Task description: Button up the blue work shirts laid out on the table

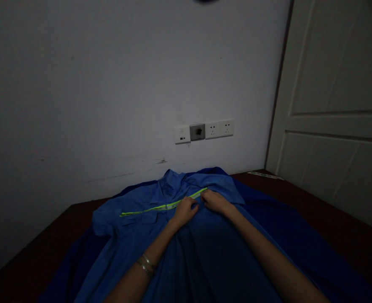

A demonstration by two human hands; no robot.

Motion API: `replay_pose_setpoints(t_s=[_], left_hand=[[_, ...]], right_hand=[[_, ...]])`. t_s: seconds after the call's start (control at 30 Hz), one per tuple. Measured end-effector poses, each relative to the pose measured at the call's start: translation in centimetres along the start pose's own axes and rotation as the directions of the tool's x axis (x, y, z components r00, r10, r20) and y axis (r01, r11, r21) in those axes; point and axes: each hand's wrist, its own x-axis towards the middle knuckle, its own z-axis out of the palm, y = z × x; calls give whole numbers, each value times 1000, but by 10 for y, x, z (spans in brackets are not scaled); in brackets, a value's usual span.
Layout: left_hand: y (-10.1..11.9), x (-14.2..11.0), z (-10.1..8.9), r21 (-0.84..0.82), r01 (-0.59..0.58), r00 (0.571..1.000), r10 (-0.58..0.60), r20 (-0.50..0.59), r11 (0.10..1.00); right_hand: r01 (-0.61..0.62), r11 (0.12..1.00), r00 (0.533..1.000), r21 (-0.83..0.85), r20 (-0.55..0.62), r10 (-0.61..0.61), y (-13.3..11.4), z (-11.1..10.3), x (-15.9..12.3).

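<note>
A blue short-sleeved work shirt lies spread out, its collar toward the wall. A yellow-green and silver reflective stripe crosses its chest, above a flapped pocket on the left side. My left hand rests on the chest just below the stripe, fingers curled and pinching the fabric. My right hand is closed at the stripe's right end, its fingertips on the cloth. A small gap separates the two hands. Silvery bangles circle my left wrist. Folds hide part of the shirt front.
Darker blue cloth spreads beneath the shirt over a dark reddish surface. Behind stands a pale wall with a row of sockets. A panelled door is at right, near a thin patterned strip.
</note>
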Motion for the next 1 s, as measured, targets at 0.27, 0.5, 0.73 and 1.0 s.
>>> replay_pose_setpoints(t_s=[0.27,0.5,0.73,1.0], left_hand=[[-11,21,-11,-200,123,985,-96,142,972],[-16,26,-9,-366,168,985,-142,97,915],[-11,28,-22,-506,127,980,-186,-69,853],[-12,31,-27,-702,178,935,-341,-98,690]], right_hand=[[16,995,984,100,-176,2,-1,-6,2],[-14,996,962,-91,-272,-11,-9,-9,1],[1,997,967,-74,-252,-20,-24,-54,-3],[-23,999,1000,35,16,22,-32,-73,-7]])
